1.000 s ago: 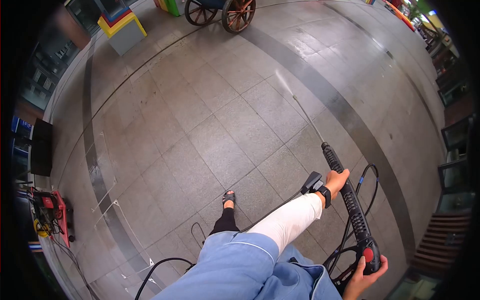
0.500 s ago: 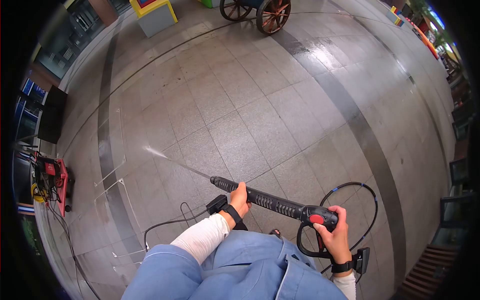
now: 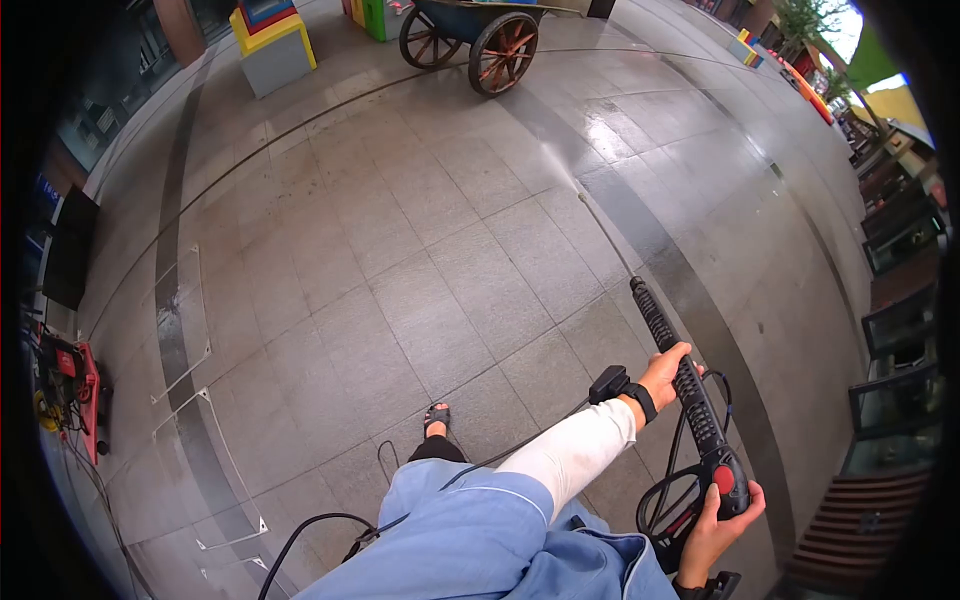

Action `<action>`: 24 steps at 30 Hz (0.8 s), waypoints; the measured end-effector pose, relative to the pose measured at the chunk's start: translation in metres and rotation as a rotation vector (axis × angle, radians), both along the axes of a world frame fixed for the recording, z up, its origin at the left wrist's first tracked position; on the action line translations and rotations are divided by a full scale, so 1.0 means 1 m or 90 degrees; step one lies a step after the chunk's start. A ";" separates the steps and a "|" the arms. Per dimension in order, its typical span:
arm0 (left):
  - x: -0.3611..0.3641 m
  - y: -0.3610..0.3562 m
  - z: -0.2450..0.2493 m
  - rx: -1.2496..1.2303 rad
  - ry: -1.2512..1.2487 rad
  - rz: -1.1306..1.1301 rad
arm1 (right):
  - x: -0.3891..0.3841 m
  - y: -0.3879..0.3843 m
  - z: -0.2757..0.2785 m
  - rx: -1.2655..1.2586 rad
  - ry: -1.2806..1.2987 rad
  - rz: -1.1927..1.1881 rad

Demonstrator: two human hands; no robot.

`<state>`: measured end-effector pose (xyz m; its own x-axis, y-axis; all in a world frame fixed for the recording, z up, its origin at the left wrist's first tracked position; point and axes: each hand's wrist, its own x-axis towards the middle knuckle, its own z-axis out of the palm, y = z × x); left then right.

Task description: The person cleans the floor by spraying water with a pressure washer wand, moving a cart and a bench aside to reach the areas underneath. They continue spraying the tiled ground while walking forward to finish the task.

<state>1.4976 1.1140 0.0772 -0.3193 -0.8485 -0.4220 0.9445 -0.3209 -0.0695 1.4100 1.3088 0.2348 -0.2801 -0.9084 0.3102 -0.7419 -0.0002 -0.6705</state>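
A black pressure washer gun (image 3: 704, 418) with a red round button and a thin metal lance (image 3: 607, 232) points up and forward, slightly left. Fine water spray (image 3: 560, 168) leaves the lance tip over the paving. My left hand (image 3: 664, 374) is wrapped round the ribbed front barrel. At the rear, my right hand (image 3: 724, 522) grips the gun body, with the thumb beside the red button. The trigger area is partly hidden by that hand. A black hose (image 3: 672, 450) runs behind the gun.
Grey paving (image 3: 400, 320) is wet in places. A cart with spoked wheels (image 3: 503, 55) stands ahead, near a yellow and grey block (image 3: 277, 55). At left are a red wheeled machine (image 3: 88, 390) and white frame lines (image 3: 205, 300). Slatted brown seating (image 3: 865, 525) lies at right.
Both hands have swung the gun to the right, so its spray has moved from the left paving to near the dark strip ahead. A sandalled foot now shows.
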 end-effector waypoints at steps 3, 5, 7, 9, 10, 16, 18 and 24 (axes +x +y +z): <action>0.028 0.004 0.012 0.058 -0.086 0.008 | 0.013 -0.007 0.003 0.011 0.028 0.021; 0.062 0.014 -0.012 0.084 -0.092 0.062 | 0.030 -0.018 0.002 0.053 0.011 0.074; 0.102 0.032 -0.032 0.125 -0.096 0.117 | 0.040 -0.033 -0.016 0.078 -0.004 0.165; 0.151 0.063 -0.062 0.176 -0.084 0.212 | 0.057 -0.048 -0.036 0.111 -0.009 0.290; 0.178 0.085 -0.067 0.198 -0.092 0.247 | 0.078 -0.054 -0.037 0.167 -0.064 0.344; 0.266 0.215 -0.083 0.355 -0.164 0.466 | 0.149 -0.057 -0.067 0.285 -0.145 0.597; 0.261 0.209 -0.084 0.370 -0.135 0.465 | 0.134 -0.052 -0.072 0.252 -0.125 0.583; 0.143 0.096 -0.043 0.144 -0.097 0.178 | 0.039 -0.005 -0.035 0.096 -0.089 0.287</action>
